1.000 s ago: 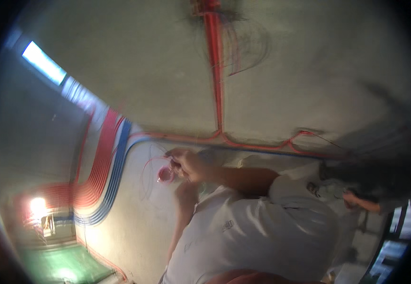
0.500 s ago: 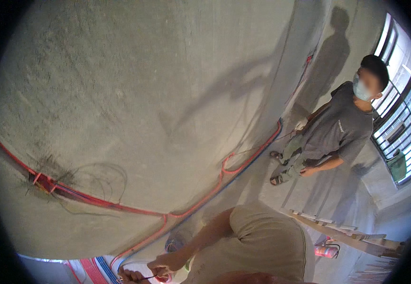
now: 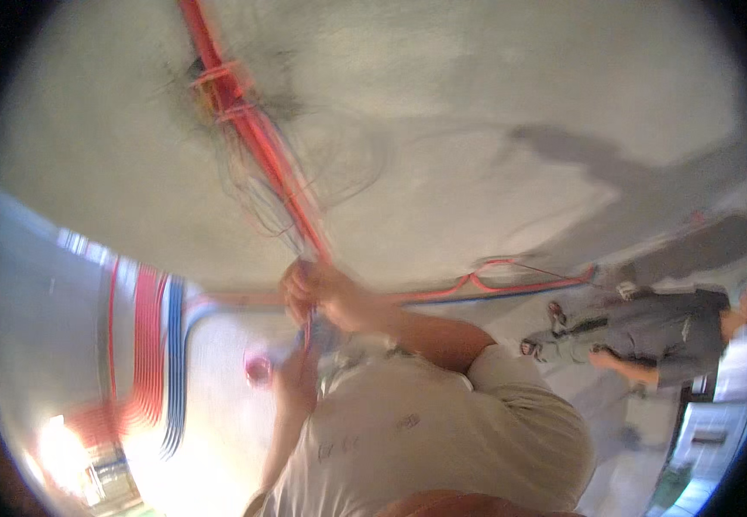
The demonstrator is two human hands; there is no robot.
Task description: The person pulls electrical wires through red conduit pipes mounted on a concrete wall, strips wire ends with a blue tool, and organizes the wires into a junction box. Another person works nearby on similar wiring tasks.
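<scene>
My right hand (image 3: 326,293) is closed around thin blue and red wires (image 3: 309,332) in front of my light shirt. My left hand (image 3: 294,379) is lower, beside those wires; motion smears its fingers. A pink ring-shaped object (image 3: 259,369) shows just left of it. Above my hands, red conduit (image 3: 278,172) runs up the grey wall to a junction box (image 3: 218,86) with loose wires hanging around it; blur hides whether these join the held ones.
Rows of red pipes (image 3: 145,336) and blue pipes (image 3: 175,362) bend along the left. A bright lamp (image 3: 59,448) glows lower left. A co-worker (image 3: 666,336) in a dark shirt stands at the right, near a barred window (image 3: 718,431). More conduit (image 3: 528,284) follows the wall's base.
The view swung toward the right-hand wall and person, then back. My hands are higher in view than half a second ago, and the pink ring now appears apart from my right hand.
</scene>
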